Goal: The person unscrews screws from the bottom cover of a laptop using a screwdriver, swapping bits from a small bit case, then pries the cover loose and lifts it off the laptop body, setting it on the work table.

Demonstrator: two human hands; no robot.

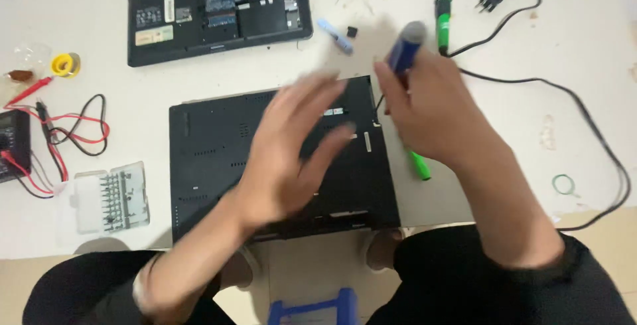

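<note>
The right hand [431, 109] is gripping a blue screwdriver [406, 47]; the left hand [292, 152] is hovering open over the black laptop [212, 159]; the clear case [109, 197] is holding bits.

lighting bright, even, from overhead; white table [544, 26] near blown out at upper right of the frame. soft short shadows only. heavy motion blur on left hand [292, 149], fingers smeared; right hand [431, 109] and its blue tool [406, 47] also soft. left-side items fairly sharp. mild wide-angle bend at the edges.
</note>
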